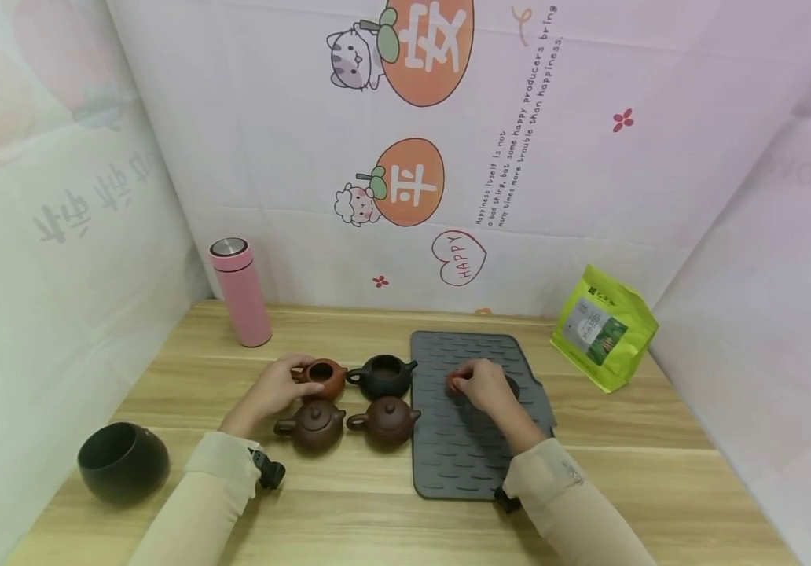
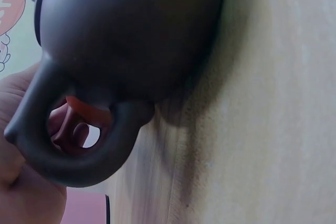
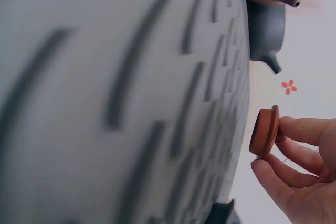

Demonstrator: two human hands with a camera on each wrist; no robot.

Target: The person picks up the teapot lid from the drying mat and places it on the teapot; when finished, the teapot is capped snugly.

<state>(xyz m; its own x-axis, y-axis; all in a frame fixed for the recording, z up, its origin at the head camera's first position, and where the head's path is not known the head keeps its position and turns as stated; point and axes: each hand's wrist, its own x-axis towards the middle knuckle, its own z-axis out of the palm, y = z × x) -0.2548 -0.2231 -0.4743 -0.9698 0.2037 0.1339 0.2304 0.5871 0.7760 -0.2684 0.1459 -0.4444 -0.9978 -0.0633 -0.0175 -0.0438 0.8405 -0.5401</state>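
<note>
My left hand [image 1: 280, 387] grips the handle side of a reddish-brown clay teapot [image 1: 332, 380], whose top is uncovered. In the left wrist view its handle [image 2: 67, 132] shows through the loop of a dark brown teapot [image 2: 131, 35] that hides most of the grip. With thumb and fingers, my right hand [image 1: 485, 384] pinches a reddish-brown teapot lid [image 3: 264, 132] by its knob, above the grey ridged mat [image 1: 448, 464]. A black lidless teapot [image 1: 397, 385] stands beside the reddish one. Two lidded brown teapots [image 1: 393, 431] stand in front of them.
A round black lid [image 1: 513, 386] lies on the mat, partly behind my right hand. A pink thermos [image 1: 243, 303] stands at the back left, a dark bowl [image 1: 122, 472] at the front left. A green tea bag [image 1: 603, 330] leans at the back right.
</note>
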